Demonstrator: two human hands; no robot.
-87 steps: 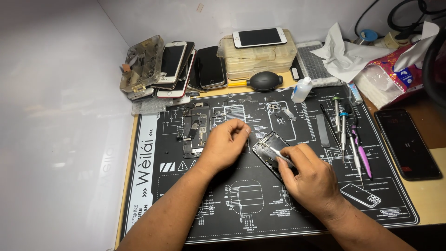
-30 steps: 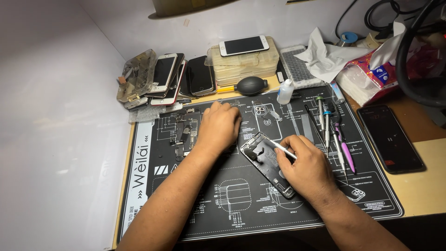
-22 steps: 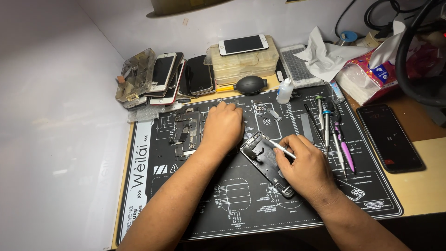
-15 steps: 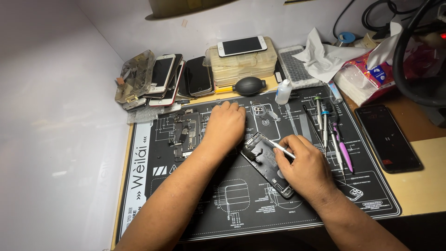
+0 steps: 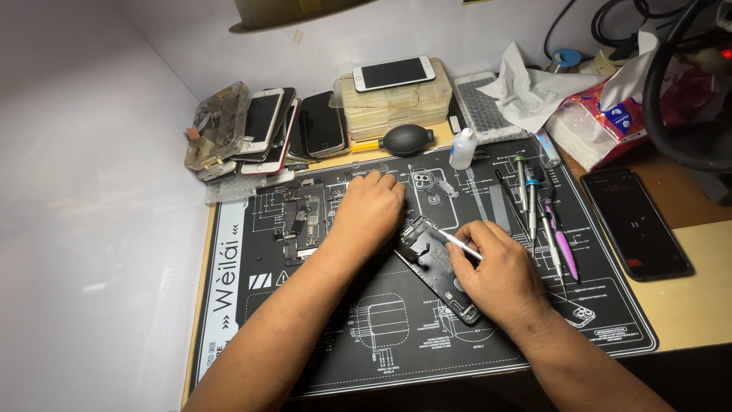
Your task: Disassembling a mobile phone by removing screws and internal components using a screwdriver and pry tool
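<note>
Head view only: opened phone body [image 5: 436,263] lies on the black repair mat [image 5: 252,336], long axis slanting from upper left to lower right, upper end under the left hand [image 5: 368,212], lower half under the right hand [image 5: 496,268]. Right hand is pressed together, pinching a thin silver tool [image 5: 462,245] whose tip points up-left into the phone's upper interior, so the working spot lies just left of the grip, and this hand is nearer to it. Left hand rests palm down, fingers curled, touching the phone's top edge; cannot tell whether it pinches anything. Loose circuit parts [image 5: 302,219] sit just left of that hand. Screwdrivers [image 5: 531,200] lie in a row near the right hand, apart from it. Dark phone [image 5: 634,222] rests off the mat, well apart. Nothing stands between tool and phone.
</note>
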